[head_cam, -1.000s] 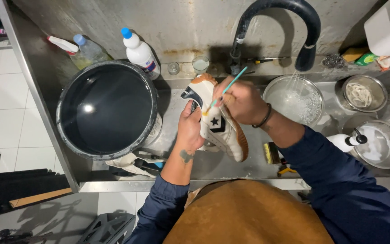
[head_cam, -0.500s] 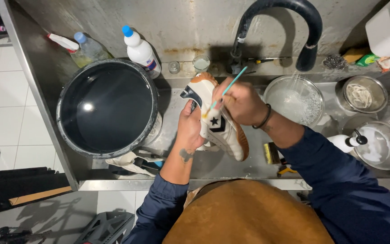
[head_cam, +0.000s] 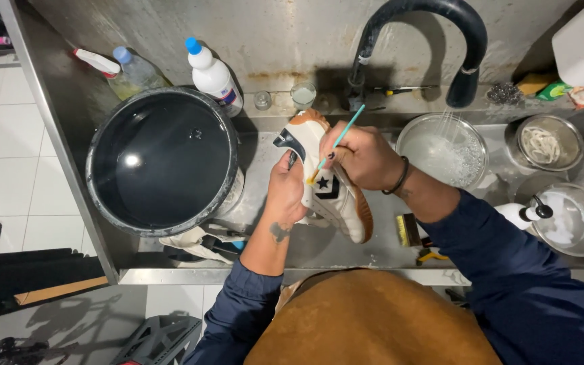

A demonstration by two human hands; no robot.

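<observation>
Head view shows the left hand (head_cam: 286, 189) gripping a white shoe (head_cam: 326, 182) over the sink (head_cam: 373, 250), while the right hand (head_cam: 363, 155) pinches a teal brush (head_cam: 338, 143) against its side.

Little has shifted. The right hand (head_cam: 363, 157) has drawn the teal-handled brush (head_cam: 336, 144) slightly down the side of the white sneaker (head_cam: 326, 186) — its bristle end now sits just above the dark star and chevron mark, apparently a touch lower than a second ago. The left hand (head_cam: 285, 189) has tilted the sneaker only faintly — hard to judge at this size.
</observation>
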